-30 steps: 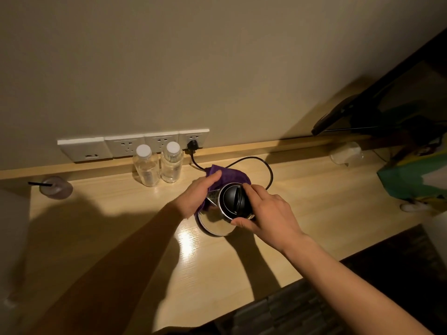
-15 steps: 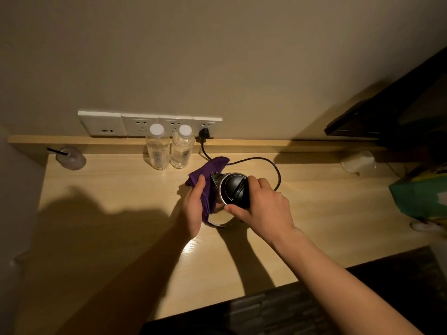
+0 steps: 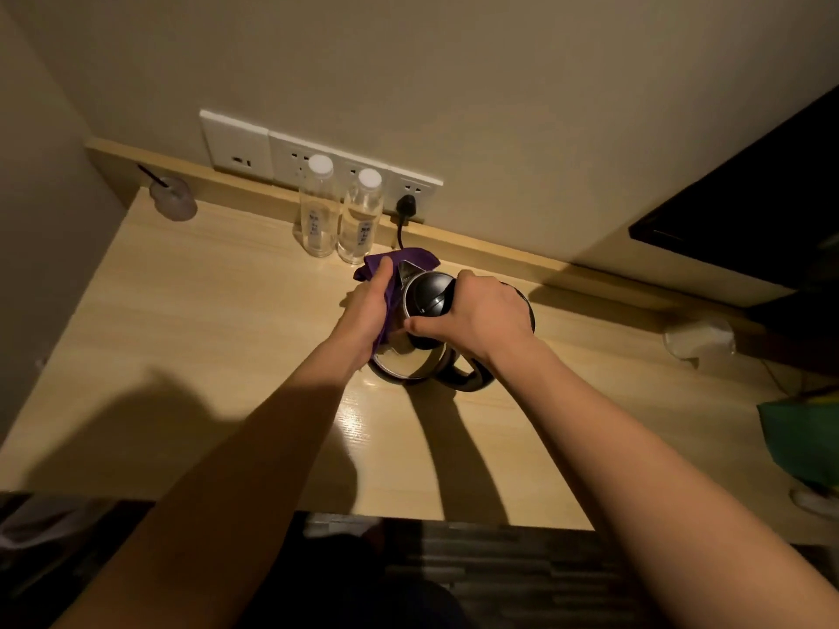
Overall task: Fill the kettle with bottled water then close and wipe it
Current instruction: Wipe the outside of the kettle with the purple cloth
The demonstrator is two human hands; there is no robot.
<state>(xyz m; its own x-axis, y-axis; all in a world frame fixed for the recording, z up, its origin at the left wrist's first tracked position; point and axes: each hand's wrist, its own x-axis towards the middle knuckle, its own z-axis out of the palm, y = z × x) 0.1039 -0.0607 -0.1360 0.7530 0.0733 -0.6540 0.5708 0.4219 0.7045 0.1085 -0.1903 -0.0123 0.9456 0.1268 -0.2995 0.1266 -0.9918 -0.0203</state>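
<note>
A steel kettle (image 3: 408, 363) with a closed dark lid (image 3: 429, 292) stands on the wooden desk (image 3: 204, 338). My right hand (image 3: 476, 315) grips the kettle's top and handle side. My left hand (image 3: 370, 306) presses a purple cloth (image 3: 399, 261) flat against the kettle's left side. Two clear water bottles (image 3: 318, 211) with white caps stand upright behind the kettle, by the wall sockets. The kettle's right side is hidden by my right hand.
A black plug (image 3: 405, 205) sits in the socket strip (image 3: 281, 154), its cord running behind the kettle. A lidded cup with a straw (image 3: 172, 199) stands at the back left. A crumpled clear plastic item (image 3: 699, 338) and a green bag (image 3: 799, 442) lie at the right.
My left hand with the cloth has slid from the kettle's far side down along its left side. The right hand keeps its hold. The camera has tilted and shifted.
</note>
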